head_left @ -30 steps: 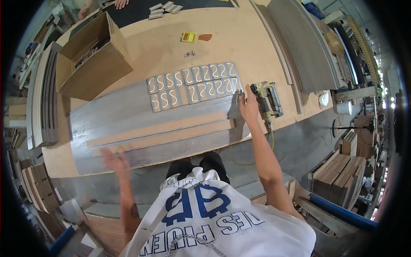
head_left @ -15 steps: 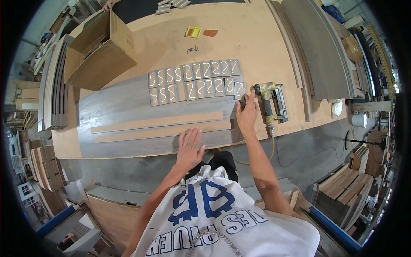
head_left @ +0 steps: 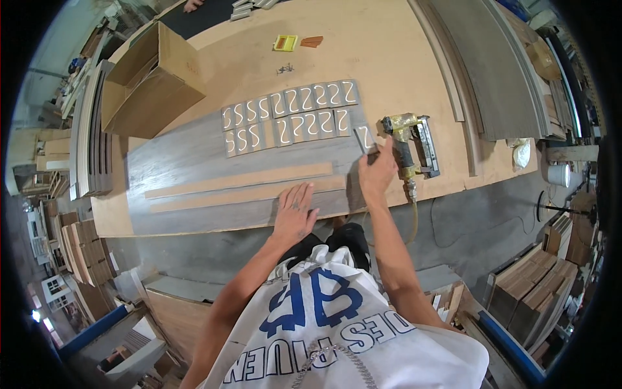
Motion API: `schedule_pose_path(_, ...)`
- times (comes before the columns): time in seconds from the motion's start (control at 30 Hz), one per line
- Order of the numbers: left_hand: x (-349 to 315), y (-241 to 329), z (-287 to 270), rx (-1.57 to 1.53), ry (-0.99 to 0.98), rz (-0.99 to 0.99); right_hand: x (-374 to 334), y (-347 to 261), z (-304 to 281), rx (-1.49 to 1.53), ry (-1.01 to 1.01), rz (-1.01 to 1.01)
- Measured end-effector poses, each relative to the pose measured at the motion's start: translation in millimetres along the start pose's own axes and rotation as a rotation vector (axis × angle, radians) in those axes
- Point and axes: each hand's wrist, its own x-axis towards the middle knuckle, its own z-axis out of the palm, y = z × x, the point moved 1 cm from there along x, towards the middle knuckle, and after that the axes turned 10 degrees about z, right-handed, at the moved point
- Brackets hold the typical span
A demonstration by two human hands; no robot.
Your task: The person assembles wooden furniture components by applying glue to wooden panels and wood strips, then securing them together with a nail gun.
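My right hand (head_left: 379, 172) grips a small grey block (head_left: 366, 139) by its near end; a white glue squiggle runs along its top. The block lies tilted, just apart from the right end of two rows of similar grey blocks (head_left: 304, 128), most with white squiggles. Flat on the grey panel (head_left: 194, 155), my left hand (head_left: 296, 211) rests with its fingers stretched out. It touches the nearer of two long tan strips (head_left: 246, 194). Just right of my right hand lies a yellow and black nail gun (head_left: 408, 146) with its hose.
An open cardboard box (head_left: 152, 84) stands at the far left. A yellow case (head_left: 285, 43), brown slips (head_left: 311, 41) and loose screws or nails (head_left: 285, 68) lie beyond the rows. Long grey boards (head_left: 473, 71) are stacked on the right. Another person's hand (head_left: 193, 5) shows at the far edge.
The block in my right hand has moved right, away from the end of the near row, and its tilt has changed. My left hand stays flat on the panel.
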Motion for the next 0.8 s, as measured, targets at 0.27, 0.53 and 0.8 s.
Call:
schedule_pose_path(0.27,17.2,1.7,7.2,0.053,0.005,0.063,-29.6,42.9,-21.0,-0.049,-0.049,-0.056)
schedule_pose_path(0.53,17.5,0.3,12.0,0.042,-0.018,0.058,-26.1,8.1,-9.6,-0.085,0.012,-0.009)
schedule_pose_path(0.8,11.6,-5.7,16.5,0.121,0.041,0.086,-45.3,31.1,-33.4,0.01,-0.067,0.023)
